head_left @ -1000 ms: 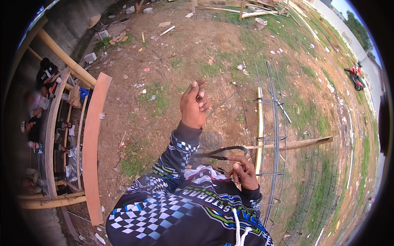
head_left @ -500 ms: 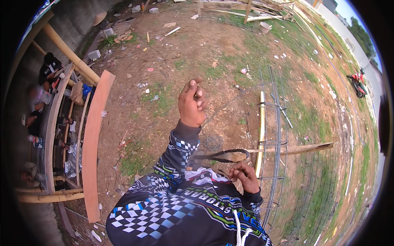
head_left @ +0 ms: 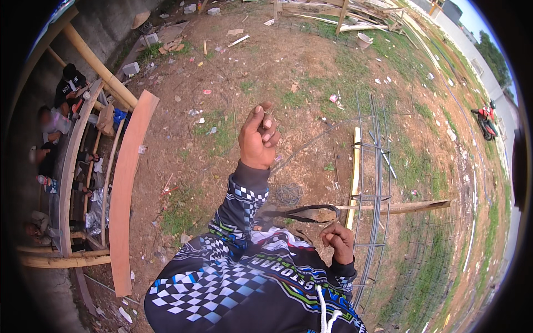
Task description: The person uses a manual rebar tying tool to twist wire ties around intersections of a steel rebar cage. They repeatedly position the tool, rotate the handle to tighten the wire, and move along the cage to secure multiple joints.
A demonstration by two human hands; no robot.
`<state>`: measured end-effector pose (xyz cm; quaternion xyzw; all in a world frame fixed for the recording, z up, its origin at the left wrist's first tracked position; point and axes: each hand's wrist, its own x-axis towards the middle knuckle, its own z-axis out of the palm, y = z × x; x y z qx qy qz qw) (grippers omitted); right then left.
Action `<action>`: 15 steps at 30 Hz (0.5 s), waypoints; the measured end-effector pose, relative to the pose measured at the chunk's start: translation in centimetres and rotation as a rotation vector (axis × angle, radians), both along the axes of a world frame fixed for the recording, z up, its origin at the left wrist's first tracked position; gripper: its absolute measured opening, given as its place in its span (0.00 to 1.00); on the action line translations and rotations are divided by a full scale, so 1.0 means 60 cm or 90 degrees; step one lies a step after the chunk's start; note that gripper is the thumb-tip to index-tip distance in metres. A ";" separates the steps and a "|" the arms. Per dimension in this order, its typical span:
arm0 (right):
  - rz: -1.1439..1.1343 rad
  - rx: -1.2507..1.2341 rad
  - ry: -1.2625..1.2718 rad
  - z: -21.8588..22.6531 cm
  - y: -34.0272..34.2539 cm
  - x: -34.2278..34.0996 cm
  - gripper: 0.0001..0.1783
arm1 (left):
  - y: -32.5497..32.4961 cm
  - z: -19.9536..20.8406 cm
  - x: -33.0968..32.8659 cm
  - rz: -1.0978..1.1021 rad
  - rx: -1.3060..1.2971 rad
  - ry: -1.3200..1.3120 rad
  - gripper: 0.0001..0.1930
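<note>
My left hand (head_left: 257, 137) is raised in front of me, thumb and fingers closed in a pinch. Whatever may be between its fingertips is too small to make out. Lower and to the right, my right hand (head_left: 338, 242) has its fingers curled in, their grip partly hidden. Just beside it, to the right, runs a rebar cage (head_left: 377, 183) of long grey rods with square ties. A coil of thin wire (head_left: 288, 194) lies on the ground between the hands. Near my right hand is a dark loop-shaped thing (head_left: 311, 213) whose kind I cannot tell.
A wooden plank (head_left: 416, 207) crosses beneath the cage, and a pale strip (head_left: 354, 172) stands along it. At left, people sit in a bamboo-framed shelter behind a reddish board (head_left: 130, 194). Stacked timber (head_left: 316, 10) and a bucket (head_left: 364, 40) are far off; a red motorbike (head_left: 486, 119) stands right.
My right hand has shifted slightly right and its fingers have curled further in. My left hand stays raised, almost in place. The whole view has shifted a little.
</note>
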<state>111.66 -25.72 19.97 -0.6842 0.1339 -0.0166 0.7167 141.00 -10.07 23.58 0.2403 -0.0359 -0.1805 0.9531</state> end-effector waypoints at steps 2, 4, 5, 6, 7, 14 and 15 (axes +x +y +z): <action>-0.004 0.007 -0.004 -0.005 -0.003 -0.001 0.09 | 0.001 0.001 0.002 -0.004 -0.008 0.006 0.13; 0.022 0.001 -0.015 -0.009 -0.007 -0.002 0.09 | 0.002 0.001 0.005 -0.009 -0.019 0.020 0.13; 0.035 -0.002 -0.020 -0.011 -0.008 -0.002 0.09 | 0.004 0.001 0.008 -0.017 -0.033 0.026 0.13; 0.042 -0.010 -0.033 -0.013 -0.010 -0.003 0.09 | 0.007 0.000 0.012 -0.025 -0.047 0.032 0.13; 0.049 -0.016 -0.046 -0.017 -0.012 -0.003 0.09 | 0.008 0.000 0.015 -0.032 -0.060 0.037 0.12; 0.040 0.022 -0.078 -0.030 -0.021 -0.011 0.09 | 0.013 -0.001 0.023 -0.061 -0.094 0.050 0.14; 0.033 0.036 -0.082 -0.033 -0.020 -0.011 0.09 | 0.013 -0.001 0.025 -0.060 -0.095 0.047 0.15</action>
